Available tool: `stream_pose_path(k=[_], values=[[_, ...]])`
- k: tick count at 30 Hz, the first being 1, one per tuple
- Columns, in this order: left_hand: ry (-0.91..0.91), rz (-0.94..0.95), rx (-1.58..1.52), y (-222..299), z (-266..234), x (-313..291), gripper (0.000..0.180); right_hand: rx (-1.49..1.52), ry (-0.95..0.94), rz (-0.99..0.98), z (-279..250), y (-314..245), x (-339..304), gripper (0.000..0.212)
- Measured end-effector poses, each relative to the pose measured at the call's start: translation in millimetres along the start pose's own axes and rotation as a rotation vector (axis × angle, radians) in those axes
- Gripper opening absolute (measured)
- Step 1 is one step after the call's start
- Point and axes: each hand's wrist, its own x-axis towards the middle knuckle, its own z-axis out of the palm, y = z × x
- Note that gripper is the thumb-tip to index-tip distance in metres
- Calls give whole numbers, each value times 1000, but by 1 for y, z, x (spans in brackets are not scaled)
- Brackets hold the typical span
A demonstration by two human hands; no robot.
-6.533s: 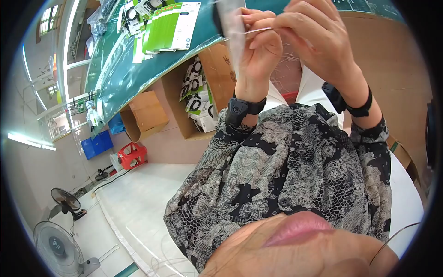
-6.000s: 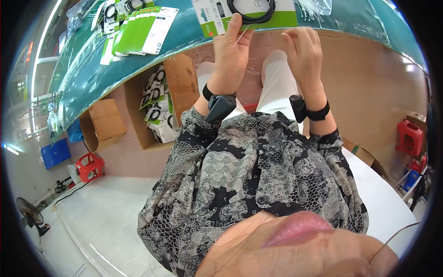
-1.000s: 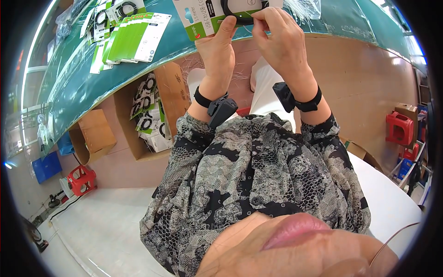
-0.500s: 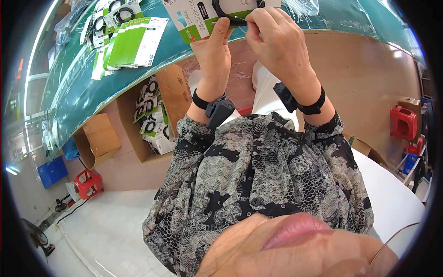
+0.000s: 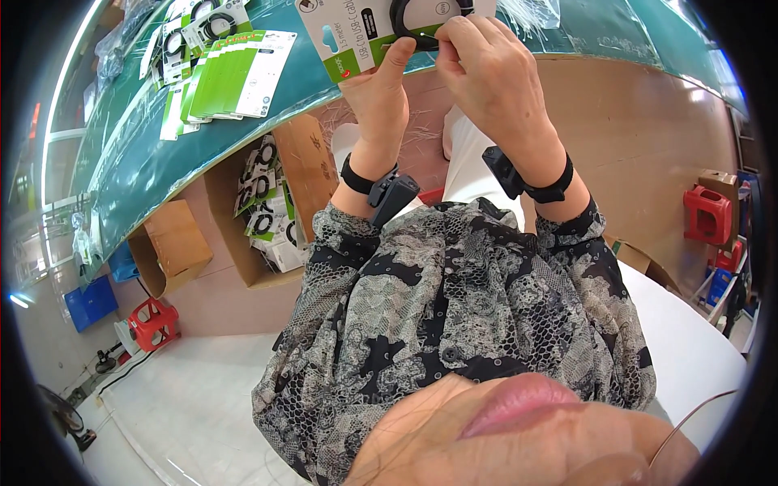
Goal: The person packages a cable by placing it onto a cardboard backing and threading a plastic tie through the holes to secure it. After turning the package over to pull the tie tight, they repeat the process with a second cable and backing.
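Observation:
A white and green packaging card (image 5: pixel 344 36) is at the top middle, held up at the near edge of the table. On its face lies a coiled black cable (image 5: pixel 398 18). My left hand (image 5: pixel 381 101) grips the card's lower edge from below, its thumb pressed on the front beside the coil. My right hand (image 5: pixel 496 73) is closed in a pinch at the lower right of the coil. What its fingertips hold there is too small to make out. The upper part of the card runs out of view.
On the green table (image 5: pixel 324 73), a fanned stack of cards (image 5: pixel 231 77) lies at left, near several carded cables (image 5: pixel 219 26). Thin white strips (image 5: pixel 527 14) lie at the top right. Below the table stands a cardboard box (image 5: pixel 227 190) with carded cables inside. Red stools (image 5: pixel 154 322) stand at both sides.
The card has tilted a little and shifted slightly down and right, with my left hand still on it. My right hand's pinch has moved slightly down and right.

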Motion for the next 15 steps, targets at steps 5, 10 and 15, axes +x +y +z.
stream_pose_path(k=[5, 10, 15], values=[[-118, 410, 503, 6, -3, -8, 33, 26, 3, -14, -1, -4, 0, 10], [-533, 1032, 786, 45, 12, -2, 29, 568, -66, 412, 0, -1, -49, 15], [-577, 1121, 865, 50, 17, -7, 26, 1262, -94, 736, 16, 18, -88, 27]])
